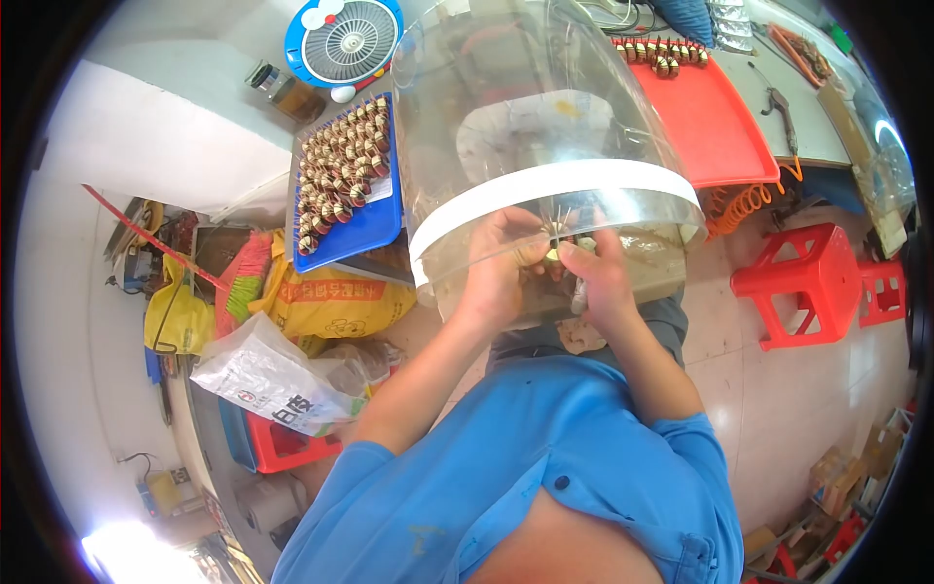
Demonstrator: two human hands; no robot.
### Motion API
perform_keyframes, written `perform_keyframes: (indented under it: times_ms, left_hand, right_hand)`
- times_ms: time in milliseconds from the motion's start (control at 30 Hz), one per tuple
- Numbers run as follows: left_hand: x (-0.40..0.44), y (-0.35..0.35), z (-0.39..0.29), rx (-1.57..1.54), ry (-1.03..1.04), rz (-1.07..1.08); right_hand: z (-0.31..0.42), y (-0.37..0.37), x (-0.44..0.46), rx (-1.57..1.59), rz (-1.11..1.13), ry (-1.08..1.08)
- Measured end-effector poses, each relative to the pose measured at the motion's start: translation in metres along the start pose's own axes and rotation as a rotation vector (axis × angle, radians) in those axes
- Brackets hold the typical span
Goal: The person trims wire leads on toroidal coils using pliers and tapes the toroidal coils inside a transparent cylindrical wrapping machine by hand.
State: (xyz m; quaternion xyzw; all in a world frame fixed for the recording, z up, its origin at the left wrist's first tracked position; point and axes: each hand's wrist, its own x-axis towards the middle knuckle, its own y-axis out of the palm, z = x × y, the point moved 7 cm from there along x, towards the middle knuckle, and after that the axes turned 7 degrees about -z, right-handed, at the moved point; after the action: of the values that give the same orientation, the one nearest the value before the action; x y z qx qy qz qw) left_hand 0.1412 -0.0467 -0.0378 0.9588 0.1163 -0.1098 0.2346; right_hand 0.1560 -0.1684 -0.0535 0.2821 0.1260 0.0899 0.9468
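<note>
Under a clear plastic hood with a white rim (555,178), both hands meet in front of me. My left hand (503,258) pinches a small cream-coloured part with thin pins spreading from its top (556,228). From the other side, my right hand (605,277) closes on the same part with thumb and fingers. A whitish object (580,296) shows below the right fingers; I cannot make out its kind. The fingers and the hood's reflections hide much of the held part.
Left of the hood, a blue tray (377,230) bears rows of small cream-and-brown parts. A red tray (715,131) with several similar parts lies right. Behind stands a blue fan (342,44). Red stools (803,282) stand right; yellow bags (331,297) lie left.
</note>
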Motion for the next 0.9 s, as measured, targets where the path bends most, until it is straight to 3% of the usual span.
perform_keyframes:
  times_ms: [900]
  left_hand:
    - [-0.007, 0.005, 0.008, -0.088, -0.024, 0.126]
  right_hand:
    - [0.009, 0.004, -0.02, -0.076, 0.06, -0.097]
